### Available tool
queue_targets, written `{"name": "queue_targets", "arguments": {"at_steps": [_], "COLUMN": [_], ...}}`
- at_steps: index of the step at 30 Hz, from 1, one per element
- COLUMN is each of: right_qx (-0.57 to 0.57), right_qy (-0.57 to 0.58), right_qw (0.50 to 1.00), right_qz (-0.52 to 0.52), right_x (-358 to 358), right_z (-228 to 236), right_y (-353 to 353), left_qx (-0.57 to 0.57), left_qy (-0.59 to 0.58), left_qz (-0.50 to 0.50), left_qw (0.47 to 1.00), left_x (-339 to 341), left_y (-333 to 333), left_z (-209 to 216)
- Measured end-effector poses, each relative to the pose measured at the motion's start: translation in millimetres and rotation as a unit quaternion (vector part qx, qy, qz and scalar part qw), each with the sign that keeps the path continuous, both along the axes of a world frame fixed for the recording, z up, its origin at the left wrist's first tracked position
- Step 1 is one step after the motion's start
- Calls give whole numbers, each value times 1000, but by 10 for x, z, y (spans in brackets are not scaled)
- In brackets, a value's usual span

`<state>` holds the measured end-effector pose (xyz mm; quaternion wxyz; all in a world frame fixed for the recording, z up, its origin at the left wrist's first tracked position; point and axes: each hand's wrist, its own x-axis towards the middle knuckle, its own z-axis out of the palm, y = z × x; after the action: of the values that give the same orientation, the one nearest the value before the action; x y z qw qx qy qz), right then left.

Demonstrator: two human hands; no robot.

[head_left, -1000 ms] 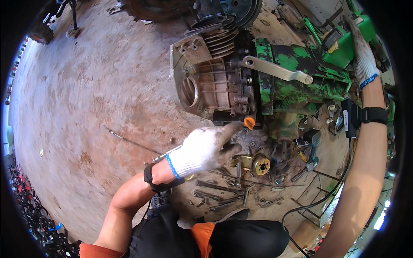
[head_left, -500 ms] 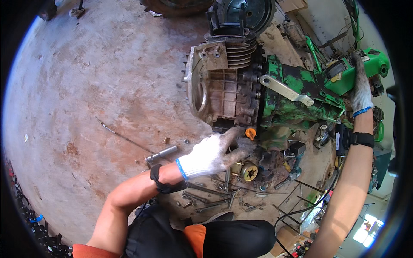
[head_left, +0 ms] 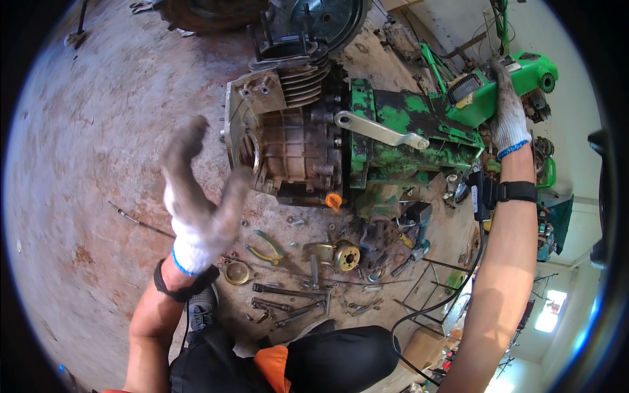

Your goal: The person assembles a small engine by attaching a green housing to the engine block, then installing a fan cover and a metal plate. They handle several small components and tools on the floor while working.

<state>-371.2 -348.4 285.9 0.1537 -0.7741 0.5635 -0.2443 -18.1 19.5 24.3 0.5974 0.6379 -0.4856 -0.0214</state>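
Observation:
My left hand, in a dirty white work glove, is raised just left of the engine block, fingers and thumb spread and slightly blurred. It is open with nothing in it. A round opening in the engine's metal end plate faces it. At the far right, my gloved right hand grips a green housing; part of its fingers is hidden. Between the hands, a green gearbox casing with worn paint joins the engine. A silver lever arm crosses it. An orange cap sits low on the engine.
Pliers, a brass-coloured ring, a gold-coloured pulley-like part, and several bolts and sockets lie on the floor before my knees. A cordless tool lies to their right. A large tyre stands behind.
My left hand has moved from beside the orange cap leftward and up, past the engine's left end, fingers spreading. My right hand stays on the green housing. The view has shifted rightward.

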Motion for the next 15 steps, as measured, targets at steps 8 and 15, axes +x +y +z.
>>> {"name": "queue_targets", "arguments": {"at_steps": [8, 15], "right_qx": [1, 119], "right_qy": [13, -256], "right_qw": [998, 956], "right_qz": [57, -80], "right_x": [-31, 226], "right_z": [18, 37], "right_y": [-59, 141], "left_qx": [40, 35], "left_qy": [192, 81], "left_qz": [-62, -24], "left_qw": [979, 996], "left_x": [-74, -73], "left_y": [-366, -478], "left_z": [-314, -337]}}
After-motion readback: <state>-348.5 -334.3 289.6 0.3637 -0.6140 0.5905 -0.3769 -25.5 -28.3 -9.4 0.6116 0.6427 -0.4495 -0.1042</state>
